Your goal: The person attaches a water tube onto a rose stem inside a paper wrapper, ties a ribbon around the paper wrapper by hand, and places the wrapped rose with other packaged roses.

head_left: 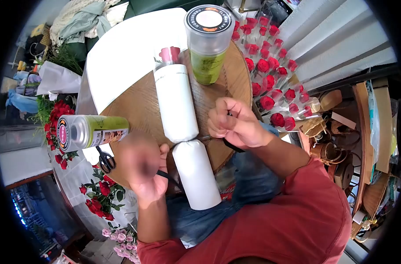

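A flower wrapped in a white paper sleeve lies across the table's near edge, its pink-red head showing at the far end. Black ribbon goes round the sleeve's narrow waist. Right of that waist, my right hand is closed in a pinch on the ribbon's thin dark end. My left hand, left of the sleeve's lower part, is closed on the ribbon's other side; a blur covers much of its fingers. Black-handled scissors lie beside it.
On the round wooden table a green-labelled canister stands at the back, and another canister is at the left edge. Red roses in clear sleeves crowd the right side. More red roses stand low at left.
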{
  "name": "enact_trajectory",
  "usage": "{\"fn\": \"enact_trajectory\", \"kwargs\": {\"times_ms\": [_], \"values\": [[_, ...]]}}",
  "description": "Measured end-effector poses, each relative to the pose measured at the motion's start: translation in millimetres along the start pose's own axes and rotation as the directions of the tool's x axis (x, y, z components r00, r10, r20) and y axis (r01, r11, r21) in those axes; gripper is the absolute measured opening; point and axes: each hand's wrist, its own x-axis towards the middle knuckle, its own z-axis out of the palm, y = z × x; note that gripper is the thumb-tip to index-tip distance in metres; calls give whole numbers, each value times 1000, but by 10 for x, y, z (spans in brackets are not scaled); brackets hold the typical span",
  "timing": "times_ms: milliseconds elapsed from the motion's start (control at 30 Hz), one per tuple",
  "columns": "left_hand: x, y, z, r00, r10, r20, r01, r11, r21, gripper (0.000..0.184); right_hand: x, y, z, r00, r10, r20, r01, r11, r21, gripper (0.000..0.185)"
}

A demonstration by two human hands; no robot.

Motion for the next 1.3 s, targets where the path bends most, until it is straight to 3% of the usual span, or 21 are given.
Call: {"fn": "enact_trajectory", "kwargs": {"times_ms": [67, 100, 167, 200, 267, 367, 433, 500, 533, 600, 633, 700, 767, 800, 833, 867, 900, 967, 1067, 1233, 1300], "values": [[26, -33, -70, 998, 35, 58, -36, 999, 8, 30, 1, -45, -48, 999, -28, 22, 35, 909, -416, 30], [36, -53, -97, 995, 58, 84, -59, 998, 10, 31, 15, -87, -34, 1000, -17, 17, 23, 911, -412, 30], [68, -112, -55, 997, 77, -26, -75, 996, 43, 33, 68, -170, 22, 933, -70, 352, 348, 412, -842, 34], [82, -98, -110, 984, 134, 117, -157, 963, 218, 34, 97, -178, 25, 881, -13, 473, 455, 300, -839, 33], [144, 33, -126, 926, 131, 354, -309, 803, 510, 40, 116, -179, 38, 858, -3, 514, 494, 278, -824, 27], [241, 233, -192, 888, 25, 458, -366, 640, 675, 38, 183, -261, 31, 841, 5, 541, 522, 253, -815, 27], [213, 204, -209, 905, 26, 425, -351, 609, 711, 37, 270, -284, 32, 813, 20, 582, 562, 233, -793, 32], [169, 150, -216, 917, 25, 398, -339, 573, 746, 36, 326, -295, 49, 842, -13, 540, 538, 109, -836, 27], [145, 94, -234, 945, 70, 320, -262, 748, 610, 35, 348, -316, 62, 850, -25, 525, 526, 68, -848, 25], [122, 60, -265, 988, 59, 146, -103, 944, 313, 31, 328, -426, 115, 855, 337, 395, 469, -173, -866, 34], [132, 79, -245, 989, 61, 135, -100, 945, 311, 31, 327, -435, 126, 852, 346, 393, 468, -166, -868, 34], [164, 145, -162, 993, -42, -111, 97, 832, 547, 28, 323, -424, 132, 773, 420, 476, 612, -295, -734, 45], [175, 194, -219, 996, -27, -90, 80, 755, 651, 20, 352, -389, 109, 759, 414, 502, 632, -283, -722, 46], [229, 245, -181, 991, -35, 128, -99, 448, 889, 17, 361, -371, 105, 750, 400, 527, 648, -283, -707, 47], [263, 310, -114, 939, -126, 321, -313, 81, 946, 15, 376, -373, 122, 748, 401, 529, 650, -278, -708, 47], [197, 341, 94, 977, -151, 154, -158, -17, 987, 12, 395, -389, 158, 754, 441, 487, 636, -305, -709, 33], [156, 350, 128, 968, -192, 162, -177, -66, 982, 11, 409, -392, 178, 758, 477, 444, 624, -332, -707, 21], [175, 378, 170, 909, -333, 249, -320, -178, 930, 9, 424, -346, 145, 761, 452, 465, 620, -298, -726, 26], [184, 277, 178, 899, -339, 278, -389, -323, 863, 5, 441, -332, 126, 758, 448, 475, 622, -273, -734, 29], [215, 134, -68, 834, -310, 457, -537, -265, 801, 14, 536, -440, 56, 703, 521, 485, 667, -246, -703, 23], [244, 51, -167, 803, -287, 521, -583, -205, 786, 17, 518, -382, -105, 721, 426, 547, 650, -141, -747, 22]]}}
